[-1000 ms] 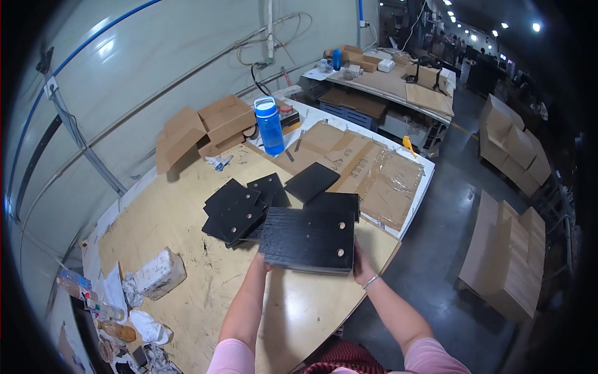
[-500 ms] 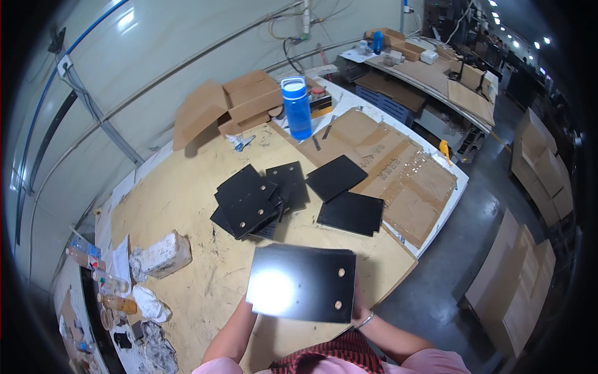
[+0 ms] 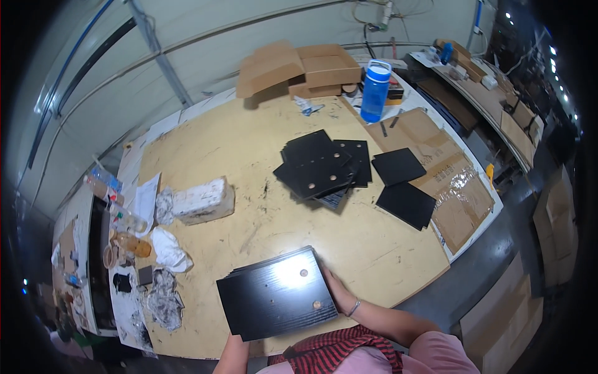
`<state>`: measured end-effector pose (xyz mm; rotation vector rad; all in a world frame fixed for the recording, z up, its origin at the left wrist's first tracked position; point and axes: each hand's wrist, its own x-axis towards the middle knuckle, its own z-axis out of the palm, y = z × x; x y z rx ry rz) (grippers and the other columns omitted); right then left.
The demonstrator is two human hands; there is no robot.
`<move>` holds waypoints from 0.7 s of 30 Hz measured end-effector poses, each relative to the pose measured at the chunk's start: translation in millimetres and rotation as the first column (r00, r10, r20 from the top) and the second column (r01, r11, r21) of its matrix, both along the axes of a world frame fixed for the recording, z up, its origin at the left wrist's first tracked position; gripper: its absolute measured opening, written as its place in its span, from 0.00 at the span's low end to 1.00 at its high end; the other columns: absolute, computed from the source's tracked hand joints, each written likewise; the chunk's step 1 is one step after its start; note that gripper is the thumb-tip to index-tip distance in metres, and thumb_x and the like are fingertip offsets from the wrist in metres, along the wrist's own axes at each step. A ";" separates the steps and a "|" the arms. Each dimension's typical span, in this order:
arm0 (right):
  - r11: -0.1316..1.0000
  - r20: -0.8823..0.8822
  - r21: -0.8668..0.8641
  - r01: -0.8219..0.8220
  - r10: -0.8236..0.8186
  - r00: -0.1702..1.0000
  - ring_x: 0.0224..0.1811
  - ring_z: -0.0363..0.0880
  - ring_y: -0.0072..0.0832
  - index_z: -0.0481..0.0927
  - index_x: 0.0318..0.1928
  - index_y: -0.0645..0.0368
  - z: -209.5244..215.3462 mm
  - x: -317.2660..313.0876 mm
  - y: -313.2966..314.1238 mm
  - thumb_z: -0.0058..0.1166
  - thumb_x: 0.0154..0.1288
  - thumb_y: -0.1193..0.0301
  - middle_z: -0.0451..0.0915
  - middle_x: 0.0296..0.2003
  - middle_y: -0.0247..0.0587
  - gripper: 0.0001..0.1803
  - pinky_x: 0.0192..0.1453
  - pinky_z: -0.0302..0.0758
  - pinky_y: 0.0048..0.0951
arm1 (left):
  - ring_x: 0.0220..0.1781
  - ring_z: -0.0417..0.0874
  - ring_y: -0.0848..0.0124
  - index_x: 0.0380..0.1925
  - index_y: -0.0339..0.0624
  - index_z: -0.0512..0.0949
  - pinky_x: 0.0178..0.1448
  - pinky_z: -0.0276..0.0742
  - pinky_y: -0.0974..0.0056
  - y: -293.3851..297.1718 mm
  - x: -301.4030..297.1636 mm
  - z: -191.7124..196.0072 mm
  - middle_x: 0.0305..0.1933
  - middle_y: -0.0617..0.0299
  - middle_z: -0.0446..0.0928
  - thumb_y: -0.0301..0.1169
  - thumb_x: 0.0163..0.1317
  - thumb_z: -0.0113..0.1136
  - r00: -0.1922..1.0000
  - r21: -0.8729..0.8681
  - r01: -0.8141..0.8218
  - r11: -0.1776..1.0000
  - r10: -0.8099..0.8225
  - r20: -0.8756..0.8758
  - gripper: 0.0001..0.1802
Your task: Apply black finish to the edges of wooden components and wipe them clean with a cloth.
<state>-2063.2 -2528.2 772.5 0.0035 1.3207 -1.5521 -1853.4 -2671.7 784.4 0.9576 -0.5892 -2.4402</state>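
Now hands (image 3: 339,294) grip black board stack (image 3: 277,296), shifted left, farther from tabletop pile (image 3: 314,163).

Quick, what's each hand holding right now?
Left hand: hidden behind the stack of black boards; its grip can't be told.
Right hand: closed, holding the stack's right end.

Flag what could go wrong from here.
1. The held stack of black panels is unbound, its far edges uneven; panels might slide if it tilts away from the right hand.
2. The pile of black panels lies askew; a bump could shift it and perhaps scuff faces.
3. The blue bottle stands upright beyond the panels; a knock could topple it.
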 end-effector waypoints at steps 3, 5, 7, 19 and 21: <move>0.989 -0.036 -0.014 -0.148 0.147 0.988 0.52 0.76 0.27 0.69 0.65 0.67 19.8 0.2 -34.6 0.38 0.75 0.44 0.78 0.54 0.44 0.38 0.57 0.73 0.28 | 0.45 0.83 0.69 0.51 0.35 0.76 0.48 0.82 0.66 1.3 25.4 -1.8 0.43 0.56 0.81 0.36 0.73 0.50 0.999 0.026 -0.039 0.999 0.040 -0.010 0.17; 0.981 -0.088 0.012 -0.195 0.196 0.977 0.50 0.75 0.28 0.72 0.63 0.70 16.6 6.5 -49.6 0.39 0.74 0.42 0.79 0.51 0.46 0.40 0.56 0.73 0.27 | 0.45 0.83 0.69 0.51 0.35 0.76 0.48 0.82 0.66 -0.4 31.2 -3.9 0.42 0.56 0.81 0.36 0.73 0.51 0.999 0.038 -0.037 0.999 0.037 -0.015 0.16; 0.980 -0.082 -0.008 -0.201 0.200 0.976 0.47 0.76 0.25 0.76 0.57 0.69 -9.6 1.7 -58.6 0.41 0.73 0.42 0.80 0.48 0.44 0.38 0.52 0.74 0.27 | 0.45 0.83 0.70 0.51 0.35 0.76 0.47 0.82 0.66 -6.2 37.1 -3.5 0.42 0.57 0.81 0.36 0.72 0.51 1.000 0.021 -0.031 0.999 0.031 -0.007 0.16; 0.966 0.225 -0.030 0.259 -0.246 0.943 0.49 0.76 0.28 0.70 0.59 0.56 84.6 145.2 15.8 0.45 0.75 0.54 0.76 0.54 0.35 0.23 0.51 0.73 0.38 | 0.50 0.82 0.69 0.53 0.32 0.80 0.58 0.75 0.65 -178.4 -41.2 -10.9 0.49 0.50 0.84 0.44 0.69 0.54 0.440 -0.418 0.891 0.179 -0.567 0.696 0.25; 0.963 0.154 -0.059 0.264 -0.253 0.955 0.51 0.76 0.29 0.69 0.61 0.58 93.2 143.8 -15.3 0.48 0.74 0.53 0.77 0.54 0.37 0.26 0.53 0.74 0.41 | 0.48 0.82 0.71 0.51 0.32 0.81 0.56 0.75 0.66 -174.0 -52.9 -3.8 0.47 0.54 0.84 0.39 0.68 0.54 0.389 -0.378 0.913 0.155 -0.612 0.688 0.21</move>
